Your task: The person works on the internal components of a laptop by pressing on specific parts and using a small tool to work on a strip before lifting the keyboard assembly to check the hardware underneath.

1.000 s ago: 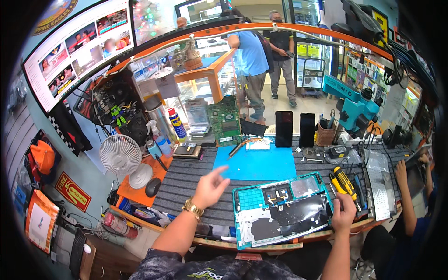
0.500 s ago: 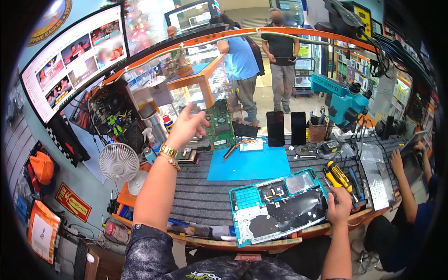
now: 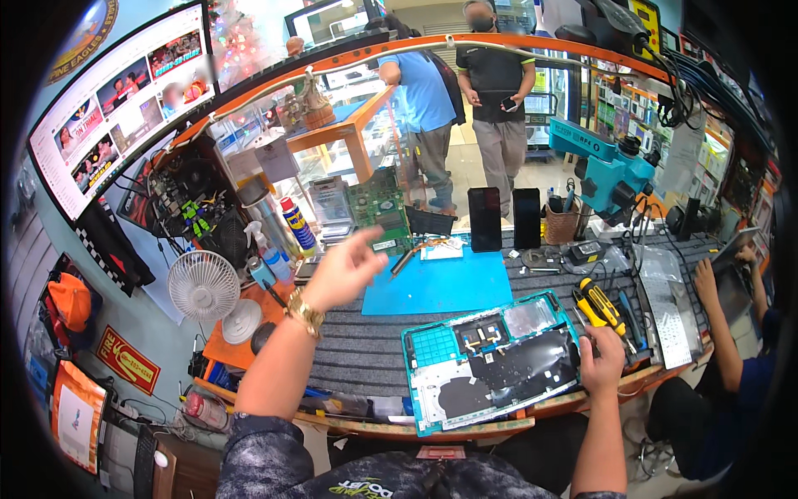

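My left hand (image 3: 347, 270) hangs in the air just left of the blue mat (image 3: 449, 291). Its index finger stretches out and the others bend loosely; nothing is held. Behind it a green circuit board (image 3: 378, 212) stands near the mat's far left corner. At the bench's front edge lies an open laptop casing (image 3: 465, 391), teal-rimmed with black and white inside. My right hand (image 3: 603, 362) grips the casing's right edge, thumb on top and fingers partly hidden. A battery-like white piece (image 3: 442, 249) with orange tape rests on the mat's far edge.
Yellow-black screwdrivers (image 3: 603, 306) lie right of the casing. Two black phones (image 3: 485, 219) stand beyond the mat. A teal microscope (image 3: 611, 179) overhangs the back right. Left are a white fan (image 3: 204, 285) and a spray can (image 3: 298, 223). A co-worker's hand (image 3: 706, 287) is at far right.
My left hand has come down and nearer, from before the circuit board to beside the mat. My right hand stays on the casing. A standing person beyond the bench has come closer.
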### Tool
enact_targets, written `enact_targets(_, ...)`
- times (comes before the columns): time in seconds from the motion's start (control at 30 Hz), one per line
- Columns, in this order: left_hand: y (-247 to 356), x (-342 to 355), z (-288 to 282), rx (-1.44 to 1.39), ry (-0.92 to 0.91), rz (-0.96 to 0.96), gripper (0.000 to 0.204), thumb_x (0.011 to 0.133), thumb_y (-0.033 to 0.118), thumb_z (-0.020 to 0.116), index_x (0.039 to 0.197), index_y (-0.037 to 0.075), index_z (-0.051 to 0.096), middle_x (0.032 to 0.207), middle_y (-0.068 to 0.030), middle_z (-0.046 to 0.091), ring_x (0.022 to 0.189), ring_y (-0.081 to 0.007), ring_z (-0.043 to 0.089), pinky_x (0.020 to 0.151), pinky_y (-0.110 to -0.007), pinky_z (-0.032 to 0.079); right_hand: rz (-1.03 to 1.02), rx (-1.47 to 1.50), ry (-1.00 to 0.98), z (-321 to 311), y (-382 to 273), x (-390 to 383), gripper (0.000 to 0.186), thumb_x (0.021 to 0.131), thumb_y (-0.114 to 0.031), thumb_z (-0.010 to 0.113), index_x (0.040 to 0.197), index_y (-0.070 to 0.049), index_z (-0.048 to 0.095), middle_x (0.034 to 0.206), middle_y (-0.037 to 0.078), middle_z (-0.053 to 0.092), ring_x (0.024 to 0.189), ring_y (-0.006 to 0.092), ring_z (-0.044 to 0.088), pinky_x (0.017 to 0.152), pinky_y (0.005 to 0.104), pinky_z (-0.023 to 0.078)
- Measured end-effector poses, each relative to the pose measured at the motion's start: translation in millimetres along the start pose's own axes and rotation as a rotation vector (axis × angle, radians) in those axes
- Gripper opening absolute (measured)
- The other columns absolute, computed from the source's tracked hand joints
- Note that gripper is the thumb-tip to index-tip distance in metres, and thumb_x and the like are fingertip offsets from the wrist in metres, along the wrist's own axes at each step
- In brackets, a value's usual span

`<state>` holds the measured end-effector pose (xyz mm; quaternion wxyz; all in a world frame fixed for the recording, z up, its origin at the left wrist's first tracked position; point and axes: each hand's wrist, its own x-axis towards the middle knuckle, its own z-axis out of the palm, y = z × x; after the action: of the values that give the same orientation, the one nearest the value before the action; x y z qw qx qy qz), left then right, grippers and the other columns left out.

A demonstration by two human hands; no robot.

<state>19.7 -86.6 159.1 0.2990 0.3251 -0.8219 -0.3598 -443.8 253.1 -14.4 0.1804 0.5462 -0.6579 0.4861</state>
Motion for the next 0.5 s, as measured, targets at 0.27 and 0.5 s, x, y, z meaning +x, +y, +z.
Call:
enact_targets(0.27,-11,-121,69,0.218,-0.16,0.216,0.045,0.108,0.026,0.095,0.147,0.006,0.086,0.103,-0.0092,0.084,0.091,-0.0245,0.082,0.083,-0.04,0.066,-0.01,-0.113,-0.017,-2,-1,1,0.016,0.103,-0.01,0.088,0.116,-0.002,0.086,0.1,0.012,0.08,0.089,0.0325,0.072,0.096,0.0471,0.05)
enact_targets(0.5,-19,-181,101,0.234,-0.194,0.289,0.063,0.096,0.025,0.1,0.155,0.01,0.082,0.133,-0.0148,0.076,0.127,-0.0398,0.074,0.11,-0.049,0.062,-0.013,-0.138,-0.023,1,5,-3,0.014,0.106,-0.014,0.088,0.113,-0.002,0.088,0.092,0.011,0.08,0.08,0.0309,0.068,0.091,0.0459,0.047)
